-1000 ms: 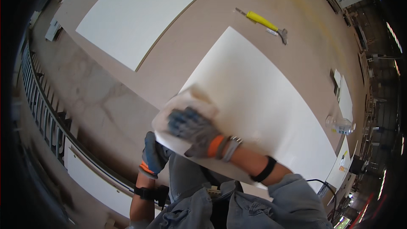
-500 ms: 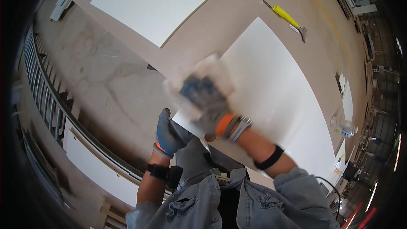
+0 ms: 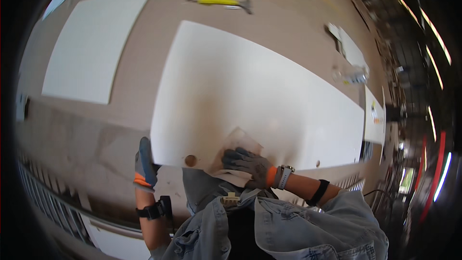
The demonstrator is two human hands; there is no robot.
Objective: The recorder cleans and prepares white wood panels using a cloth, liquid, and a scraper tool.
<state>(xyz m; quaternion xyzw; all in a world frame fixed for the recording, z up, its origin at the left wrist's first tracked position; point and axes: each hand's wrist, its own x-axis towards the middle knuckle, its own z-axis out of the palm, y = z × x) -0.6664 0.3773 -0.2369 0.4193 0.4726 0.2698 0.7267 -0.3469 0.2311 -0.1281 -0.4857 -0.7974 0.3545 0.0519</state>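
Note:
A large white panel [image 3: 240, 86] lies on the brown work surface in front of me, with a round hole [image 3: 190, 160] near its near edge. My right hand [image 3: 250, 163], in a grey and blue glove, presses a pale cloth [image 3: 240, 140] against the panel's near edge. Part of the cloth hangs over toward my body. At the panel's near left corner, my left hand [image 3: 146, 163] grips the edge, its gloved thumb pointing up and its other fingers partly hidden.
Another white panel [image 3: 96, 48] lies to the left. Beyond the big panel is a yellow-handled tool [image 3: 216, 1] with a metal head. A clear plastic bottle [image 3: 355, 74] lies at the right, near white pieces [image 3: 351, 48]. Metal railings [image 3: 53, 212] run at lower left.
My view has turned, so the panel now lies crosswise before me. My right hand has brought the cloth from the panel's left end to its near edge. My left hand remains at the corner.

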